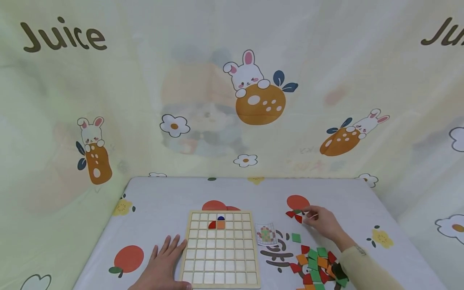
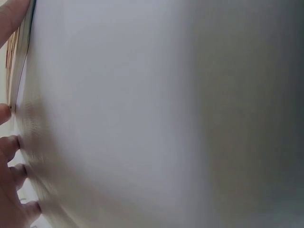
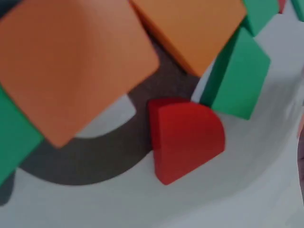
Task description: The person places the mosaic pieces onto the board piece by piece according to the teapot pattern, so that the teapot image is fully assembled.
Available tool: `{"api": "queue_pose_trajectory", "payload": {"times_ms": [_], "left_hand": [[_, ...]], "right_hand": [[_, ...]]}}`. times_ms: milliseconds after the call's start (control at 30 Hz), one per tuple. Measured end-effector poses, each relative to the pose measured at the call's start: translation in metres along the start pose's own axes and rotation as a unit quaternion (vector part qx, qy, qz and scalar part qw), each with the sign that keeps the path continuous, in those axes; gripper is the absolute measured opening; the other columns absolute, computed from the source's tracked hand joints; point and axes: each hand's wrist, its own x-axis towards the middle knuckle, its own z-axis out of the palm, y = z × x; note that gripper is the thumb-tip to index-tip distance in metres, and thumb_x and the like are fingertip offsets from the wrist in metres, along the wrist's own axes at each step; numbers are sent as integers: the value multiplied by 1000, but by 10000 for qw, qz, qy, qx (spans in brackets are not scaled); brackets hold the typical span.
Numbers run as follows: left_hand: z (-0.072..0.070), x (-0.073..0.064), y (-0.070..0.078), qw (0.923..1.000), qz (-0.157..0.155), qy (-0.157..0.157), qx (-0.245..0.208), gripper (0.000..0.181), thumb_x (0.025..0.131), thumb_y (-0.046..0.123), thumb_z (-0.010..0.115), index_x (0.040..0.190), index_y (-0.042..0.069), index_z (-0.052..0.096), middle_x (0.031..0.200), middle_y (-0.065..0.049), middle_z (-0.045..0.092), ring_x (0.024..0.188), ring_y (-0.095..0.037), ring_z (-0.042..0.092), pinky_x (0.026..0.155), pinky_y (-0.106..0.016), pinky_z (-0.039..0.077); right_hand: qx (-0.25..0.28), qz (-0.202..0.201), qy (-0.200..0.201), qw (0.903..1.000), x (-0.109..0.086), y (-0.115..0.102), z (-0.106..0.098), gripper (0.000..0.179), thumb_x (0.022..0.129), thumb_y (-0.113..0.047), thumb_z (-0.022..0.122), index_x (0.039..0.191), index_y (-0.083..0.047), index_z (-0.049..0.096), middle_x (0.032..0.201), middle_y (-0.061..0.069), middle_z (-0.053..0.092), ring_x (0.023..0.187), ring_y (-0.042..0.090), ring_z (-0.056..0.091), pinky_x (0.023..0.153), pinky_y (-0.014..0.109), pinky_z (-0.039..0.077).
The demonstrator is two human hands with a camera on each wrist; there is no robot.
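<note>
In the head view my left hand (image 1: 162,264) rests beside a wooden grid board (image 1: 220,286), its fingers spread along the left edge and its thumb at the near left corner. On the board sit a red quarter-circle tile (image 1: 212,225), an orange square tile (image 1: 220,224) and a blue rounded tile (image 1: 221,218). To the right, my right hand (image 1: 322,221) reaches down with bent fingers, the tips right at a red quarter-circle tile (image 1: 298,218). Another red tile (image 1: 290,214) lies just left of it. I cannot tell whether the fingers grip a tile.
A small pattern card (image 1: 266,234) lies right of the board, with a lone green square (image 1: 296,237) beyond it. Nearer, under the right forearm, spreads a pile of orange, green and red tiles (image 1: 315,275). A printed curtain (image 1: 203,161) hangs behind the table.
</note>
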Motion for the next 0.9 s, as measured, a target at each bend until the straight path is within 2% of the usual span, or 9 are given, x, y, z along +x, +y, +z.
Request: {"api": "queue_pose_trajectory", "payload": {"times_ms": [100, 233, 333, 433, 567, 667, 800, 900], "left_hand": [[0, 1, -2, 10000, 53, 18, 25, 131, 57, 82, 79, 158, 11, 38, 167, -16, 32, 157, -47, 15, 119, -78, 11], [0, 0, -3, 10000, 8, 18, -34, 131, 56, 83, 79, 158, 11, 38, 167, -16, 32, 157, -46, 15, 120, -78, 12], [-1, 0, -3, 9999, 14, 12, -100, 131, 56, 82, 80, 158, 11, 38, 167, -15, 31, 157, -46, 15, 120, -77, 12], [-2, -1, -3, 9999, 101, 31, -120, 130, 58, 81, 80, 159, 11, 38, 167, -16, 31, 157, -46, 16, 120, -77, 12], [-2, -3, -3, 9997, 200, 85, -107, 129, 58, 80, 81, 159, 10, 37, 167, -16, 31, 157, -46, 17, 119, -78, 13], [-2, -3, -4, 9997, 207, 104, -87, 130, 58, 80, 81, 159, 10, 37, 167, -16, 31, 157, -45, 18, 119, -77, 13], [-1, -3, -4, 9997, 191, 98, -74, 129, 58, 80, 81, 158, 10, 38, 167, -16, 31, 157, -46, 18, 119, -77, 13], [-2, -3, -3, 9998, 183, 89, -61, 129, 59, 80, 81, 158, 10, 38, 167, -16, 32, 156, -46, 18, 119, -77, 14]], "right_hand": [[-139, -193, -124, 9996, 7, -1, 6, 35, 91, -4, 72, 126, -2, 69, 114, 17, 67, 95, 27, 60, 82, 42, 61], [-418, -623, -293, 9968, 19, -7, 16, 38, 89, -3, 74, 127, 0, 69, 119, 19, 70, 106, 36, 63, 92, 53, 59], [-767, -846, -303, 9930, 26, -10, 23, 40, 89, -4, 76, 128, 1, 68, 122, 19, 71, 114, 40, 63, 99, 57, 55], [-900, -900, -267, 9915, 30, -11, 28, 37, 88, -3, 77, 125, 0, 71, 121, 18, 71, 112, 36, 64, 101, 57, 55], [-818, -879, -260, 9924, 33, -13, 33, 32, 88, -4, 78, 120, -1, 73, 115, 15, 71, 102, 29, 64, 96, 54, 58], [-743, -851, -285, 9932, 33, -14, 34, 32, 88, -6, 79, 119, -2, 73, 104, 9, 70, 91, 23, 60, 87, 46, 60], [-650, -813, -403, 9937, 32, -16, 36, 36, 89, -7, 78, 124, -6, 73, 84, 2, 61, 82, 18, 53, 71, 30, 51], [-613, -801, -520, 9935, 31, -17, 36, 36, 90, -8, 77, 125, -9, 73, 79, -1, 56, 81, 17, 51, 68, 27, 45]]}}
